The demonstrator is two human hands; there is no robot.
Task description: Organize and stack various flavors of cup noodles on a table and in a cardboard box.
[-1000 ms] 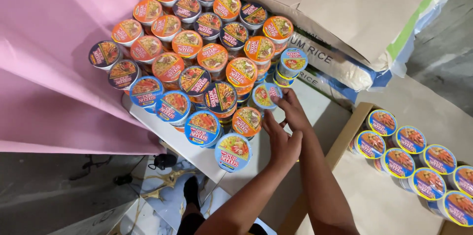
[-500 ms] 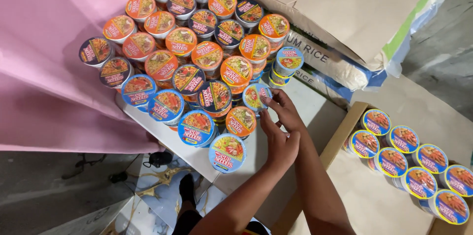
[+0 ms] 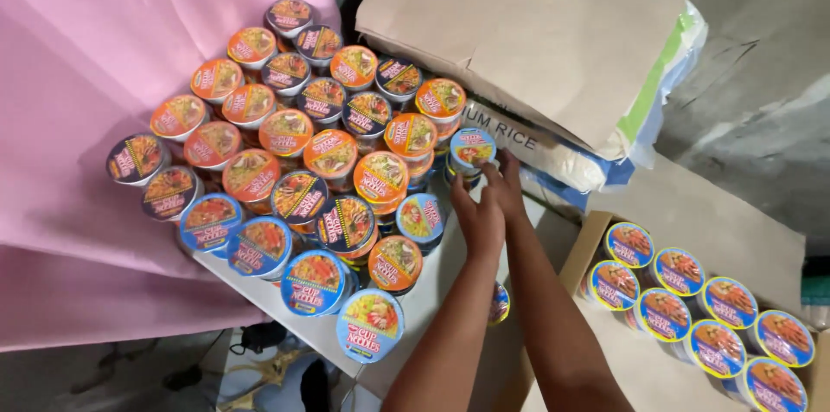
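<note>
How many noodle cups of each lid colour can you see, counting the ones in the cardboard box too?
Orange lids: 13
Dark purple lids: 10
Blue lids on the white shelf: 6, for example
Blue lids in the cardboard box: 8, for example
Total: 37 lids in plain view. Cups half hidden underneath are not counted.
</note>
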